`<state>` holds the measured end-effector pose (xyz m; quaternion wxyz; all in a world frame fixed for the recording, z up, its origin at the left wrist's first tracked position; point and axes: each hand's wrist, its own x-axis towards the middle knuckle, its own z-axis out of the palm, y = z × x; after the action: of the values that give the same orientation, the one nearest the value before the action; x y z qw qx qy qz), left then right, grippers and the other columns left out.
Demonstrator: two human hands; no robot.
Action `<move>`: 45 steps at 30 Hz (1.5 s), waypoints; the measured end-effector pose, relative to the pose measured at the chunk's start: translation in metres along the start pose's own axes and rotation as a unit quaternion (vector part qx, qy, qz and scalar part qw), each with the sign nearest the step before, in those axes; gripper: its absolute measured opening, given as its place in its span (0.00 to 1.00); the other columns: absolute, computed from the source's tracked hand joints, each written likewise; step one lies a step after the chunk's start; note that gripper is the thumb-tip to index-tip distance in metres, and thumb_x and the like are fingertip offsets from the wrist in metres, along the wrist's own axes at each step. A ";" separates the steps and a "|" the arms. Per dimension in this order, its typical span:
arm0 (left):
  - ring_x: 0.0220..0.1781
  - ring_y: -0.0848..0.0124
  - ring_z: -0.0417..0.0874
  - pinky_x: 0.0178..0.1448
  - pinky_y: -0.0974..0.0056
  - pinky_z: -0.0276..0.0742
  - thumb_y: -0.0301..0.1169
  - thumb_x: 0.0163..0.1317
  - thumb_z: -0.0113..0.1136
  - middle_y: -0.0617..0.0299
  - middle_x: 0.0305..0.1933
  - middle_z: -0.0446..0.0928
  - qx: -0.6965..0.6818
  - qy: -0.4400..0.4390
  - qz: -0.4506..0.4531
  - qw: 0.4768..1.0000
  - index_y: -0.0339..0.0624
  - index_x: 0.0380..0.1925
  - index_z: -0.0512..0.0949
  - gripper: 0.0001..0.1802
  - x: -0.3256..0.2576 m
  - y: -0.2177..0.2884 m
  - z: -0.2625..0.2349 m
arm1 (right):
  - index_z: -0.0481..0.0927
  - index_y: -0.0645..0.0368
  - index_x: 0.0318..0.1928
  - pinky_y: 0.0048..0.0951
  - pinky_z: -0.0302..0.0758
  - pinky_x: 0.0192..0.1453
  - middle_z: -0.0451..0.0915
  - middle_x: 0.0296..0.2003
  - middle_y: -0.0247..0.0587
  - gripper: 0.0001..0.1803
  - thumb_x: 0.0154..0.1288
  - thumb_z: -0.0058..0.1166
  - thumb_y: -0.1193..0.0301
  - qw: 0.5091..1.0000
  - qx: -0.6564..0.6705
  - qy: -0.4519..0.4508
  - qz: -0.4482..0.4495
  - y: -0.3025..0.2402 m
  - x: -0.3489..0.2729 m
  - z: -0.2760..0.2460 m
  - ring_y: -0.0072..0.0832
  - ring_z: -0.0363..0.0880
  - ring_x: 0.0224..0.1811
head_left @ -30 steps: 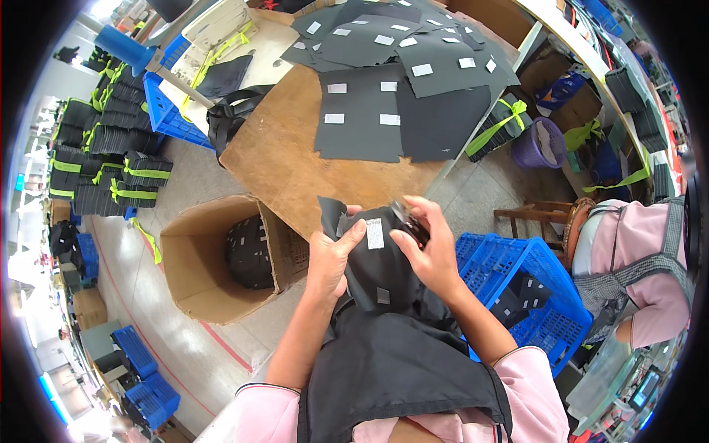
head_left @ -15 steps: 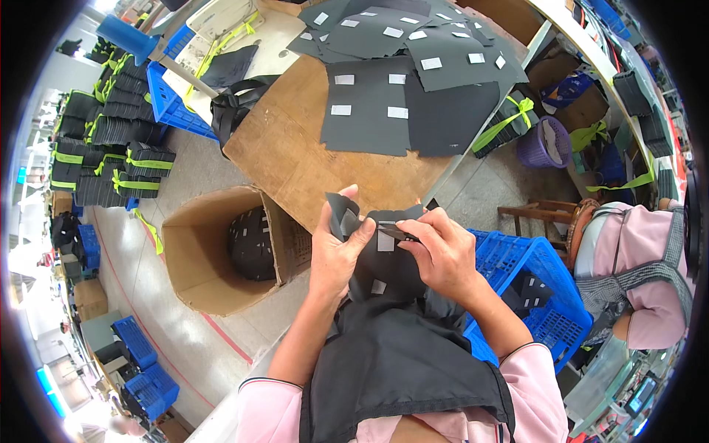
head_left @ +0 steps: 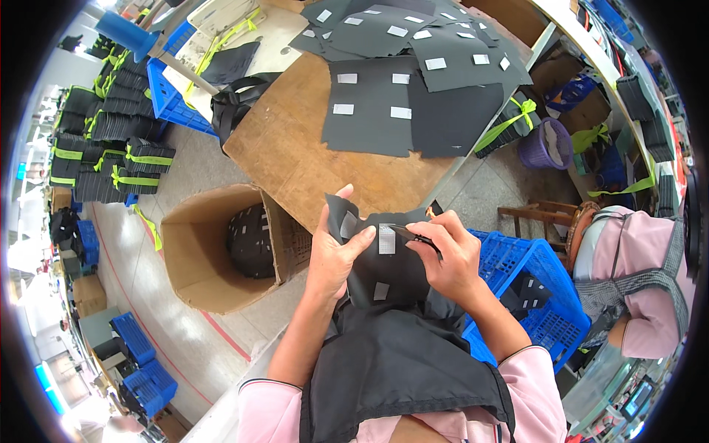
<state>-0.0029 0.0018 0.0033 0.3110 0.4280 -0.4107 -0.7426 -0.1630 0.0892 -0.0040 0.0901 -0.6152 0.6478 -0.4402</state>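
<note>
A dark grey panel (head_left: pixel 405 267) is held between black apron (head_left: pixel 402 362) and wooden table (head_left: pixel 284 140), clamped by thumb and fingers of the left hand (head_left: pixel 331 255). A dark tool (head_left: pixel 413 235) is gripped in the right hand (head_left: pixel 453 258), its tip at a white patch (head_left: pixel 386 242). A carton (head_left: pixel 193 255) is seen left, a blue crate (head_left: pixel 496 255) right.
</note>
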 end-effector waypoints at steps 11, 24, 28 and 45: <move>0.44 0.78 0.74 0.50 0.71 0.70 0.21 0.53 0.64 0.65 0.42 0.73 0.006 -0.001 -0.017 1.000 0.40 0.58 0.65 0.31 0.004 -0.004 -0.003 | 0.80 0.58 0.37 0.29 0.72 0.28 0.73 0.28 0.41 0.16 0.43 0.65 0.80 0.999 0.004 -0.034 0.020 0.001 0.001 0.003 0.35 0.74 0.26; 0.39 0.74 0.79 0.45 0.68 0.75 0.24 0.55 0.64 0.60 0.39 0.79 -0.079 0.017 -0.069 0.994 0.35 0.42 0.75 0.14 -0.002 -0.002 -0.011 | 0.78 0.57 0.40 0.29 0.72 0.28 0.74 0.30 0.41 0.18 0.45 0.64 0.78 0.998 0.067 0.015 0.011 -0.012 0.014 0.022 0.34 0.74 0.25; 0.38 0.74 0.79 0.44 0.68 0.76 0.24 0.54 0.64 0.60 0.39 0.79 -0.088 0.011 -0.053 0.995 0.35 0.42 0.75 0.14 -0.005 0.001 -0.007 | 0.78 0.57 0.39 0.30 0.71 0.27 0.73 0.30 0.40 0.16 0.46 0.63 0.78 0.999 0.035 0.022 -0.011 -0.012 0.020 0.031 0.35 0.75 0.25; 0.74 0.51 0.44 0.68 0.39 0.47 0.36 0.47 0.71 0.51 0.73 0.41 0.507 0.402 0.051 0.761 0.59 0.68 0.46 0.53 0.172 0.028 -0.140 | 0.74 0.54 0.45 0.34 0.74 0.33 0.71 0.32 0.36 0.19 0.50 0.63 0.73 0.986 -0.065 0.022 0.154 0.090 0.079 0.025 0.34 0.77 0.31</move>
<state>0.0493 -0.1997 -0.0793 0.2226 0.7606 -0.5861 -0.1686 -0.2296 -0.0046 -0.0467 0.1028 -0.5030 0.7636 -0.3916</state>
